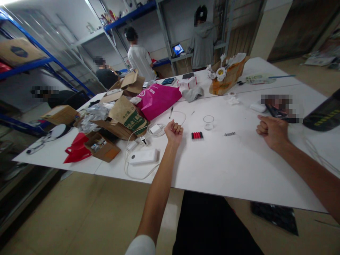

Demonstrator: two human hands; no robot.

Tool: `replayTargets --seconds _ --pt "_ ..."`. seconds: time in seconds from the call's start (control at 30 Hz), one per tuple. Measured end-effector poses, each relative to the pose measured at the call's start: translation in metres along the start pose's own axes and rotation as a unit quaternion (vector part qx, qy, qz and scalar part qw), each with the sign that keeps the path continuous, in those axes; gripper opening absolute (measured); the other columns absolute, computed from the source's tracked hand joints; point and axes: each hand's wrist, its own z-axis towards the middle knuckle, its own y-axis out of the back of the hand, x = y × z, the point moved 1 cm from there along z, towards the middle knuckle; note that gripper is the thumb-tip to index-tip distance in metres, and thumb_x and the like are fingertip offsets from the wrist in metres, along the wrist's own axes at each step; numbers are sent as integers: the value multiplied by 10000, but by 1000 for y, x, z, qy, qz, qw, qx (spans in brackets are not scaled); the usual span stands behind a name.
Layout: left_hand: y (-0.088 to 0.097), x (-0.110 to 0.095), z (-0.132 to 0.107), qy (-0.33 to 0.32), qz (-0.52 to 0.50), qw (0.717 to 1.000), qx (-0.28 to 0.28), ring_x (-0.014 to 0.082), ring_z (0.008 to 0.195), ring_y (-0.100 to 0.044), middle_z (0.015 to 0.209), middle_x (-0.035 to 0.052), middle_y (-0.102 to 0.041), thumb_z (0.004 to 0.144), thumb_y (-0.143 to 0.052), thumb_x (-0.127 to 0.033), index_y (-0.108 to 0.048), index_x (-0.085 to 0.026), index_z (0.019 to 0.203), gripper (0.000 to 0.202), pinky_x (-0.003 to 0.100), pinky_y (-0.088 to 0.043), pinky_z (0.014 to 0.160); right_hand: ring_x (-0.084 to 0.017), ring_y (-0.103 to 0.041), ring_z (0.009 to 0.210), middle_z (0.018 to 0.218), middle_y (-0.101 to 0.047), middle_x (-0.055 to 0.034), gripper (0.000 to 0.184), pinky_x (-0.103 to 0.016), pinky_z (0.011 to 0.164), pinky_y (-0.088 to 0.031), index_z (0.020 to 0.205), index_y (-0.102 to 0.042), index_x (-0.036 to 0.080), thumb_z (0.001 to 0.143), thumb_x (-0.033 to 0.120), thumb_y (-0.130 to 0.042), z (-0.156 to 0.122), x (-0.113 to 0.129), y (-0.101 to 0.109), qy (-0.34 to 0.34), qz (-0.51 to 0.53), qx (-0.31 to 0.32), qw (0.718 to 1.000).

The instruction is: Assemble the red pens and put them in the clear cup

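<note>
My left hand (174, 132) rests on the white table (239, 170) as a closed fist, with nothing visible in it. Just right of it lies a short row of red cylinders with black ends (197, 135). My right hand (272, 131) is also curled into a fist on the table, farther right, and nothing shows in it. Between the hands lie a small row of grey metal pieces (230, 134) and a small clear round cup (208, 122). A white power bank (143, 156) with a white cable (138, 173) lies left of my left forearm.
Torn brown boxes (124, 118), a pink bag (158, 100) and a red bag (77, 150) crowd the table's left. A brown bag with white parts (225, 76) stands at the back. A dark object (322, 115) sits at the right edge. Several people stand or sit by the shelves behind.
</note>
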Motion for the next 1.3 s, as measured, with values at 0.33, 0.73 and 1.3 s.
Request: replayTargets --seconds 0.33,0.73,1.3 --pt "-5 -2 -4 1 0 1000 0 83 459 -164 548 -104 -185 961 -774 -271 -221 -247 664 629 273 -202 481 -71 -180 429 485 -267 120 575 -336 478 -93 566 -388 259 850 96 -860 -3 1 -6 17 1 -17 1000" --pt "-9 -4 -6 -25 41 999 13 75 459 -172 560 -107 -204 959 -775 -310 -270 -243 663 589 262 -208 477 -92 -182 449 474 -265 116 612 -447 584 -99 538 -391 269 960 -24 -723 -6 8 -12 -12 -31 -62 998" --pt "125 -211 -40 -200 761 602 -137 242 903 -724 988 79 -773 878 -688 -349 -750 -175 1081 275 340 -580 840 -89 -159 474 515 -255 123 581 -365 525 -97 613 -358 276 927 98 -814 -4 1 -6 19 -17 -20 999"
